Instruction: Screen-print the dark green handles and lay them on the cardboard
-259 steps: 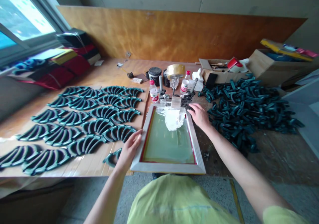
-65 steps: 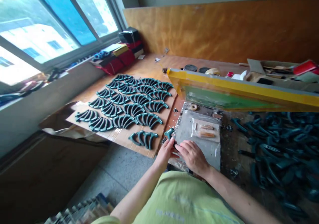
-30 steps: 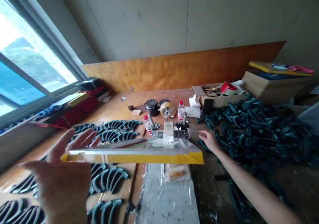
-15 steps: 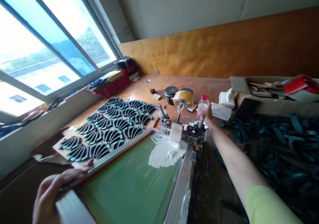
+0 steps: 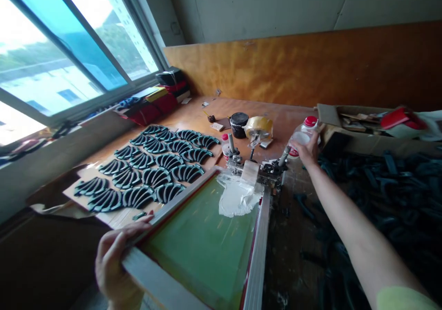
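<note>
My left hand (image 5: 119,255) is closed around the near left corner of a screen-printing frame (image 5: 255,259), which has a green mesh (image 5: 200,250). White paste (image 5: 238,198) is spread over the mesh's far end, with a pale flat block (image 5: 249,174) lying against it. Beyond that, a metal hinge clamp (image 5: 271,174) holds the frame's far side. To the right of the clamp, my right hand (image 5: 310,153) grips a clear plastic bottle (image 5: 300,137) with a red cap, slightly tilted. The bottle's right side is partly hidden by my fingers.
Rows of dark fan-shaped pieces (image 5: 141,176) lie on cardboard at left. Behind the clamp stand a black tub (image 5: 239,125), a roll of yellowish tape (image 5: 259,128) and another red-capped bottle (image 5: 225,146). Dark parts (image 5: 376,199) are heaped at right, before a cardboard box (image 5: 328,121).
My right hand has brought the red-capped bottle nearer and to the right, away from the clamp. My left hand stays on the frame's corner, while the whole view has shifted.
</note>
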Tool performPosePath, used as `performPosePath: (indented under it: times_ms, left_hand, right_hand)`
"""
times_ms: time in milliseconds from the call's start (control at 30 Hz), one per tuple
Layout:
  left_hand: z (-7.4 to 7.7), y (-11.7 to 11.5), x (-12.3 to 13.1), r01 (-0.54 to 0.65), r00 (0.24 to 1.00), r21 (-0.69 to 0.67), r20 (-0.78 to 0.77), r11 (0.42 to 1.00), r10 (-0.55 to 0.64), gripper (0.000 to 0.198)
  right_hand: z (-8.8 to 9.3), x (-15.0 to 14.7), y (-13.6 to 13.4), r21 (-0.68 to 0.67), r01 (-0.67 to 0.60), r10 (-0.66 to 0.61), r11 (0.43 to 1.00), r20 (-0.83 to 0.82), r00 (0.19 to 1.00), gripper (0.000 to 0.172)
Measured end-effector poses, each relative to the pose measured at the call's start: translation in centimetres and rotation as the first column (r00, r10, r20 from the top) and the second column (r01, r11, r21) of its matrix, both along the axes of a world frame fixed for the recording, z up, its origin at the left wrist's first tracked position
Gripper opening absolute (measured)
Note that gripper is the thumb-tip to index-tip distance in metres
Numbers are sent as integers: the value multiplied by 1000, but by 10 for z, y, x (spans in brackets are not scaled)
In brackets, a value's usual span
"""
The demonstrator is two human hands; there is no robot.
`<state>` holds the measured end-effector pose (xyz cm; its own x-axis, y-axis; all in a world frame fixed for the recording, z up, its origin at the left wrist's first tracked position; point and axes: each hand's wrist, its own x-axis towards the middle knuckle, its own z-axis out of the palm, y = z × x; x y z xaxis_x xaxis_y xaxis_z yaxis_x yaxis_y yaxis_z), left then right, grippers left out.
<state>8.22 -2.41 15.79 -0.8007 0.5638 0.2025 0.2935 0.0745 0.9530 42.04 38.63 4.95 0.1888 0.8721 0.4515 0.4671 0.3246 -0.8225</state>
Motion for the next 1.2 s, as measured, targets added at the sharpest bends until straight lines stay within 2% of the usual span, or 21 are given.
performPosePath:
  times_ms: [100,167,233,300,400,533,700,867,1000,1200]
  left_hand:
    - [-31,-2,-2,12,989,247,138,969,-47,13]
    - [-48,-11,-4,63,950,239,284,969,-132,11]
    - [-63,-20,-7,93,897,180,412,979,-161,8]
    - [-76,-27,-10,96,845,135,513,986,-152,6]
    - [-95,-32,-13,98,783,119,603,988,-151,6]
    - [-113,-34,-14,141,732,150,649,979,-205,8]
    - [-126,-35,-12,57,619,195,762,979,-188,14]
    - [-134,-35,-12,54,572,207,795,977,-201,13]
    - [-140,-35,-13,52,566,205,800,977,-198,13]
    - [-149,-36,-15,58,598,180,781,982,-179,11]
  right_hand:
    - [28,20,-45,52,-1,-4,999,98,995,76]
    - [43,26,-82,46,-24,15,999,168,986,78]
    - [53,25,-123,-5,-49,49,999,246,968,80]
    - [57,20,-162,-89,-70,95,994,328,940,80]
    - [53,8,-210,-236,-105,206,966,458,865,79]
    - [45,-9,-249,-441,-91,366,893,593,718,76]
    - [46,-29,-266,-548,14,451,837,703,550,73]
    - [51,-43,-265,-566,75,481,821,757,442,67]
    - [51,-47,-261,-563,82,494,822,778,388,63]
    - [54,-53,-256,-570,96,515,816,793,324,60]
